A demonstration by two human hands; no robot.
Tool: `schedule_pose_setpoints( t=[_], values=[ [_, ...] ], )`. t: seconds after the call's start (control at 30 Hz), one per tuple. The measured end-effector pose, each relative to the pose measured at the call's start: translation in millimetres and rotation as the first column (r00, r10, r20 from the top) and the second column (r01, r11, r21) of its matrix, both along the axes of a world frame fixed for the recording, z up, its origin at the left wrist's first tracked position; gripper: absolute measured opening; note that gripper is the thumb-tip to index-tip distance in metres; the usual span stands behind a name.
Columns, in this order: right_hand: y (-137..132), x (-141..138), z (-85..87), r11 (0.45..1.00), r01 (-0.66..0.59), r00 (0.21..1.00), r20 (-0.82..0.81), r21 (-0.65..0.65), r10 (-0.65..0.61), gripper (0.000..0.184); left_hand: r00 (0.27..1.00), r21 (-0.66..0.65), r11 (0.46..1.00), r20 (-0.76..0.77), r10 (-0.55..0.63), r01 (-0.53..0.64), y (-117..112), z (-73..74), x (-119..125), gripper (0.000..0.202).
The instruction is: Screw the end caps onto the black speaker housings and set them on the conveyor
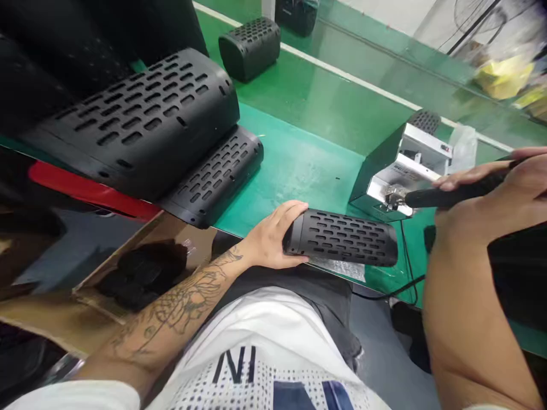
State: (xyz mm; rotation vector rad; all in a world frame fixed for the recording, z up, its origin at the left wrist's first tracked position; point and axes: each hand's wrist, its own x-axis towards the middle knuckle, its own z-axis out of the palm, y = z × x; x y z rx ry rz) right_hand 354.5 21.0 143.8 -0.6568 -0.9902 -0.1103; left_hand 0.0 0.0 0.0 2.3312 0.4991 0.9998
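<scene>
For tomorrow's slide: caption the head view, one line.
Left hand grips a black slotted housing; right hand holds a black tool toward a silver-fronted machine.

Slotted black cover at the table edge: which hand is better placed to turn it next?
Left, I'd say. The left hand already grips one end of the slotted black cover; the right hand holds a black tool at the silver-fronted box.

A green worktop (294,165) with an open cardboard box (55,313) beside it.
The cardboard box, at lower left, has dark things inside; a red object (89,191) shows near the box. Beyond the worktop, a white stripe (350,76) crosses a green surface (316,94), and a blurred yellow bundle (506,77) lies at upper right.
</scene>
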Motion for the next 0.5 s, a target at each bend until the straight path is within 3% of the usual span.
schedule_pose_setpoints(
  t=[0.2,0.37,0.5],
  values=[
    [2,2,-2.8,0.999,0.037,0.999,-0.026,0.034,-0.036,0.035,1.0,0.002,1.0,-0.004,-0.002,0.002,0,-2.7,-1,0.122],
    [-1,5,-2.9,0.996,0.072,0.997,-0.009,-0.046,-0.073,0.038,0.998,-0.029,0.998,0.033,-0.047,0.048,4,-6.5,-4,0.111],
    [-5,2,-2.3,0.993,0.088,0.996,-0.009,-0.075,-0.089,0.031,0.987,-0.047,0.999,0.162,0.011,-0.004,4,-12.6,-5,0.1]
  ],
)
